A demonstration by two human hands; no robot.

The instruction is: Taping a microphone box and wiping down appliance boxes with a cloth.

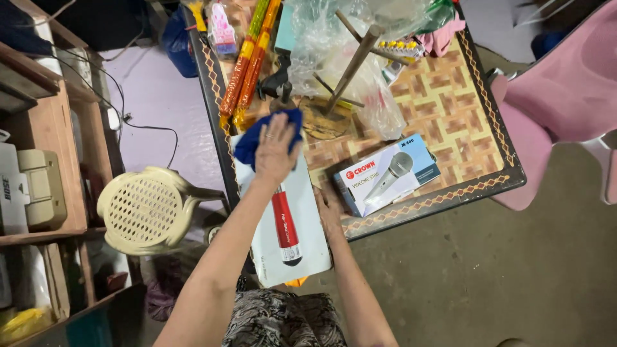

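Head view, looking straight down. Left hand (275,149) pressed flat on a blue cloth (257,136), fingers (277,128) spread and lying over the cloth rather than curled around it, bearing on the far end of a long white box (289,225) with a red microphone pictured on it. Right hand (330,212) braced against the box's right edge, fingers mostly hidden there, so cannot tell whether clamped or just resting.

Box lying half on the patterned counter (450,109), near end jutting past the edge over the lap. Likely trouble: a hard push with the cloth tipping or sliding the overhanging box off the counter if the right hand slackens.

Just right, a smaller blue-and-white microphone box (389,173) near the counter's edge; an elbow nudge could shove it over. Beyond the cloth, crumpled clear plastic bags (347,71) and a leaning wooden stick (352,64), easily snagged by a long wipe. Beige plastic stool (151,209) below left.
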